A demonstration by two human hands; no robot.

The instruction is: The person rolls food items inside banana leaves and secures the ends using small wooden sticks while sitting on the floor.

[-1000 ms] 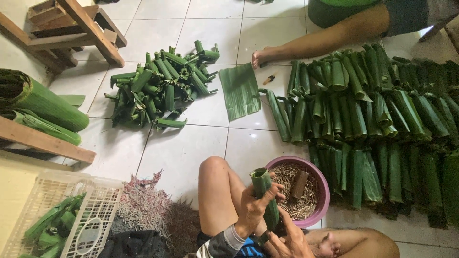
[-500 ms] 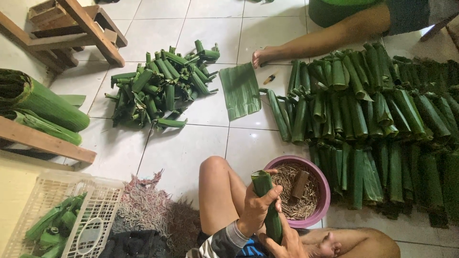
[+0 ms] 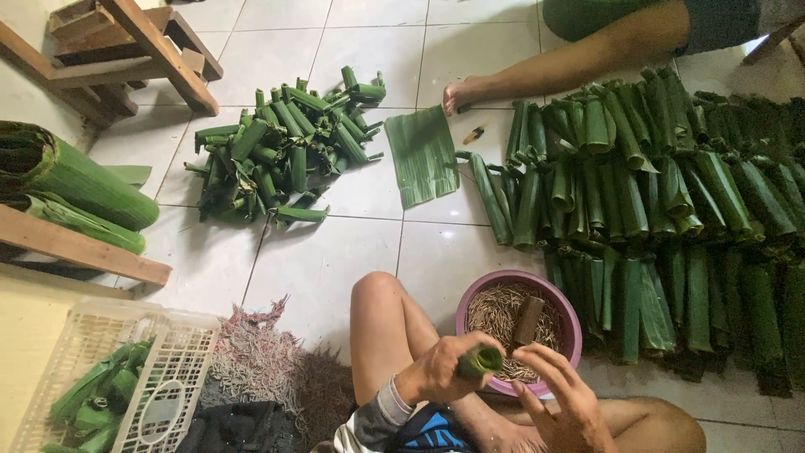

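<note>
Two hands work one leaf roll (image 3: pixel 480 362): left hand (image 3: pixel 440 373) grips it, right hand (image 3: pixel 563 401) spread open; loose grip risks unrolling.

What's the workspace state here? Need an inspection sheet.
Surface: white tiled floor, person seated on it.
Job's things: left hand grips a rolled green leaf tube, end toward the camera; right hand open beside it, not clearly touching.
Nearby: pink bowl of thin sticks, with a short brown cylinder.
Clutter: heap of leaf rolls; flat leaf piece; rows of leaf rolls; white basket holding rolls; frayed mat.
Cables: nothing seen.
Surroundings: wooden frame; large leaf bundles; another person's leg.
</note>
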